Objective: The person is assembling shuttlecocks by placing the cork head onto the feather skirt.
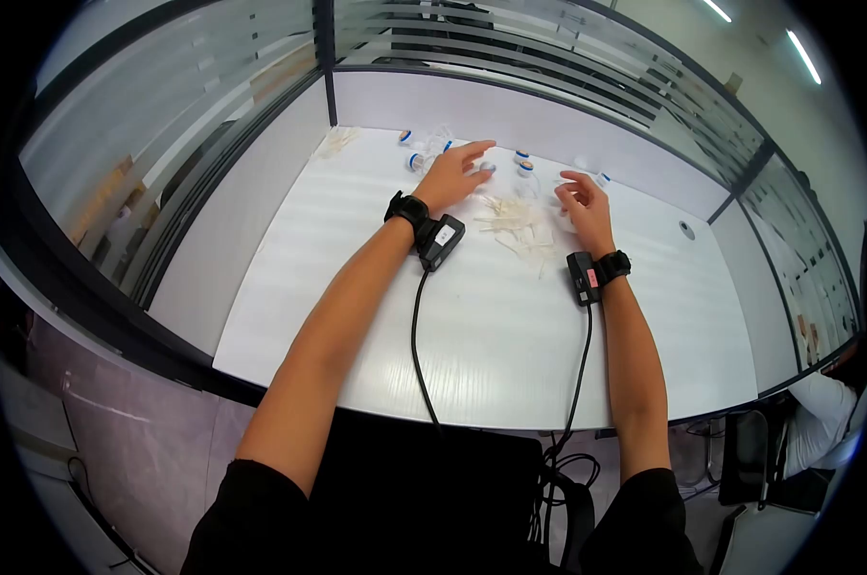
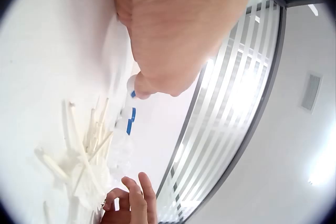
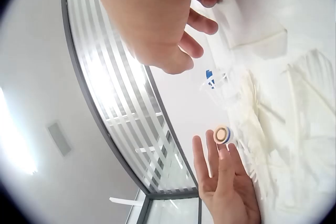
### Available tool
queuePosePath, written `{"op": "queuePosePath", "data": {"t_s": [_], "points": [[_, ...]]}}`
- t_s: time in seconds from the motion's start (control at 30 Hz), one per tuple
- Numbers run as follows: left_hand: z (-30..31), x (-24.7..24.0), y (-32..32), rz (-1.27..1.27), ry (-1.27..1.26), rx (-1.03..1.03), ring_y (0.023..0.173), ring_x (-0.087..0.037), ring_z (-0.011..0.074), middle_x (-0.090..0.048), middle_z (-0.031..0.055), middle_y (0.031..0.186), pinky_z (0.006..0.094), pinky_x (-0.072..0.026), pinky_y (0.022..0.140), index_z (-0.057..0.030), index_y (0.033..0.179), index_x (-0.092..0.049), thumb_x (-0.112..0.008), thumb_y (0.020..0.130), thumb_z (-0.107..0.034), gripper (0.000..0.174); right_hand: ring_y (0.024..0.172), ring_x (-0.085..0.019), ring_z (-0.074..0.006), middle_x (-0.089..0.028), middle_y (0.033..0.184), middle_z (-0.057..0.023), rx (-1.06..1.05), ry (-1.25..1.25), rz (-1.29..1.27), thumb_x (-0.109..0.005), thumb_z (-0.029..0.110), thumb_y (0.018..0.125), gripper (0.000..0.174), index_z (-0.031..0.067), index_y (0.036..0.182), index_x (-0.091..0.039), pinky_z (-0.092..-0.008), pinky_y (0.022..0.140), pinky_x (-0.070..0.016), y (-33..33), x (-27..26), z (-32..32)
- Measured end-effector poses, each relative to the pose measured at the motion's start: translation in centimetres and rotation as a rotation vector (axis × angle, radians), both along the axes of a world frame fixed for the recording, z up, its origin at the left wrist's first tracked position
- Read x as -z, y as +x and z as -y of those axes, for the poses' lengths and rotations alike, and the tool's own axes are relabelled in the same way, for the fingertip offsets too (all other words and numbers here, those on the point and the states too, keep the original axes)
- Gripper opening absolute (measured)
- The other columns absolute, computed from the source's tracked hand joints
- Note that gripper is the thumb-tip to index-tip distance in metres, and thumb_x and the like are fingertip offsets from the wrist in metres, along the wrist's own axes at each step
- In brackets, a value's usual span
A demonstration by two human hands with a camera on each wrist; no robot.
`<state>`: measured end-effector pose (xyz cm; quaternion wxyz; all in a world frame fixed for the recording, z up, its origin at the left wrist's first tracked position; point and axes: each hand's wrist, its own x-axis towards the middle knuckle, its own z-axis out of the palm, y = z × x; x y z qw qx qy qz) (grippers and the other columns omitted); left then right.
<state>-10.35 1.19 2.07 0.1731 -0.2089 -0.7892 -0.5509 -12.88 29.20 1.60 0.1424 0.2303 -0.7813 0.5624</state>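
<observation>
In the head view my left hand [image 1: 450, 179] reaches over the back of the white table, fingers extended and thumb apart. A small round container [image 3: 223, 133] with a tan centre and blue ring overlaps its fingertips in the right wrist view; I cannot tell whether they touch it. My right hand [image 1: 589, 208] hovers farther right, fingers loosely bent, with nothing seen between them. A heap of thin pale sticks [image 1: 515, 225] and clear plastic lies between the hands. Behind it stand small clear containers with blue-rimmed tops [image 1: 525, 168].
More blue-rimmed containers [image 1: 415, 161] stand behind the left hand. Some pale strips [image 1: 339, 142] lie in the back left corner. Low partition walls [image 1: 539, 134] with striped glass above enclose the table [image 1: 357, 383]. Black cables run from both wrist cameras [image 1: 441, 241] toward the front edge.
</observation>
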Motion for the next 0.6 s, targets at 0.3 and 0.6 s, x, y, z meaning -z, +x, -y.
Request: {"op": "queuePosePath", "data": {"t_s": [0.3,0.6], "points": [[0.3,0.9,-1.2,0.027,0.114,0.000,0.137,-0.053,0.0253,-0.057,0.0146,0.145,0.0344,-0.0428,0.113,-0.0004,0.144,-0.053,-0.054,0.092,0.007,0.052,0.078,-0.060,-0.0123,-0.070,0.093,-0.0031,0.130,0.058,-0.121,-0.069,0.014,0.088,0.030,0.0047,0.117,-0.069,-0.0271,0.066,-0.0476,-0.4,0.7,-0.4],[-0.2,-1.0,1.1,-0.018,0.052,0.052,0.131,-0.057,0.0237,-0.061,0.0149,0.141,0.0355,-0.0443,0.108,-0.0033,0.141,-0.057,-0.062,0.096,-0.015,0.047,0.093,-0.065,-0.0275,-0.069,0.110,-0.0122,0.644,-0.028,-0.324,-0.071,0.016,0.086,0.030,0.0043,0.114,-0.070,-0.0388,0.084,-0.0522,-1.7,2.5,-2.1]]}}
